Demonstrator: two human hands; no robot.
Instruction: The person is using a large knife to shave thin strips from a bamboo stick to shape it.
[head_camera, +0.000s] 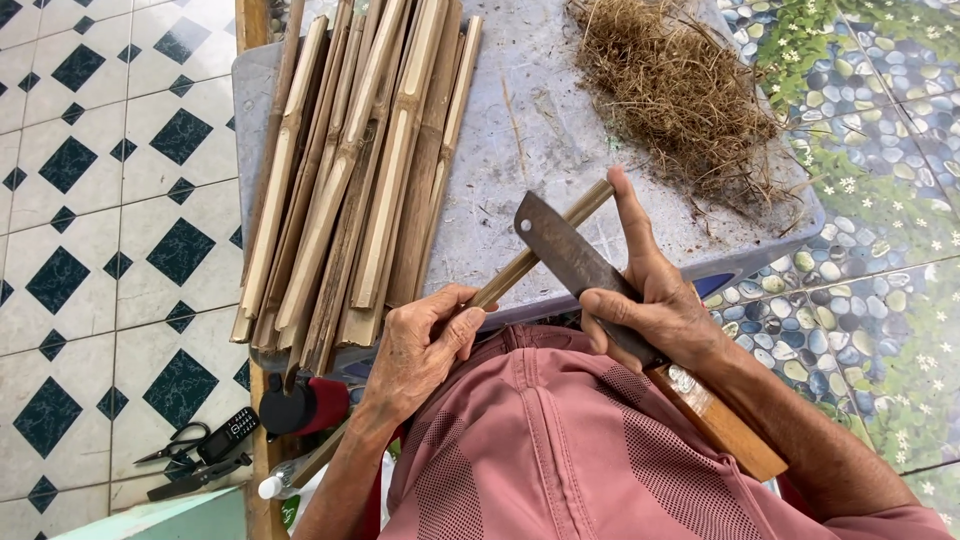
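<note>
While our left hand (425, 345) closes its fingers on a thin bamboo strip (545, 243), our right hand (655, 300) grips a flat steel knife (570, 262) across it. Rough split bamboo slats (345, 180) lie at nine o'clock on the grey counter (540, 110), dry fibres (675, 85) at one o'clock.

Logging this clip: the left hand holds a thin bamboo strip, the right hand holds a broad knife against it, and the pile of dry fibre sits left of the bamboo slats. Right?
Not quite. The head view shows the pile of dry fibre right of the bamboo slats, not left. The left hand does hold the thin bamboo strip, and the right hand holds the broad knife against it.
</note>
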